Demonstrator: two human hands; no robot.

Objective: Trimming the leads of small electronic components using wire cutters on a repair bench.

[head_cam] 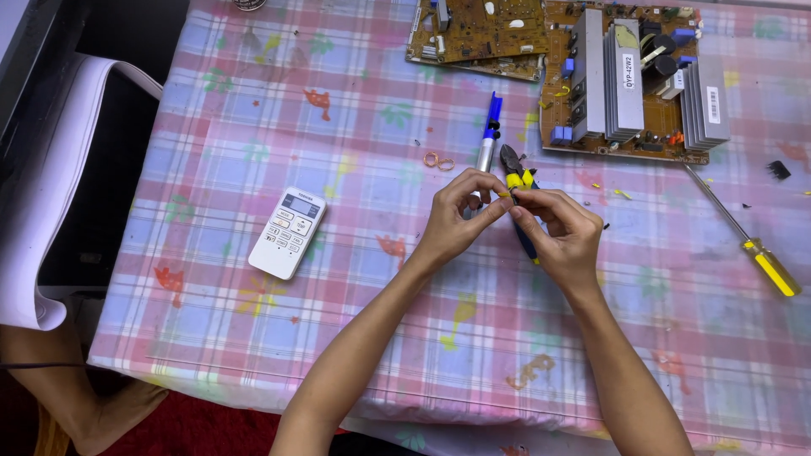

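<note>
A table (253, 355) under a pink and blue checked cloth fills most of the frame. At the upper right lies a large brown circuit board (629, 80) with grey heat sinks, and left of it, at the top centre, a smaller board (473, 29).

Near the centre the two hands meet. The left hand (456, 215) is curled, its thumb and fingers pinching a small yellow piece (503, 193) together with the right hand (562, 232), whose fingertips close on the same spot. The piece is too small to tell what it is. Under and between the hands lie pliers (513, 165) with yellow and blue grips, their dark head pointing to the top of the frame; whether the right hand also grasps them cannot be told.

A white remote (287, 232) lies left of centre, well apart from the hands. A screwdriver (743, 232) with a yellow handle lies at the right. A blue and silver pen-like tool (488, 135) lies just above the left hand, beside the pliers. Two small copper rings (438, 160) sit left of it.
</note>
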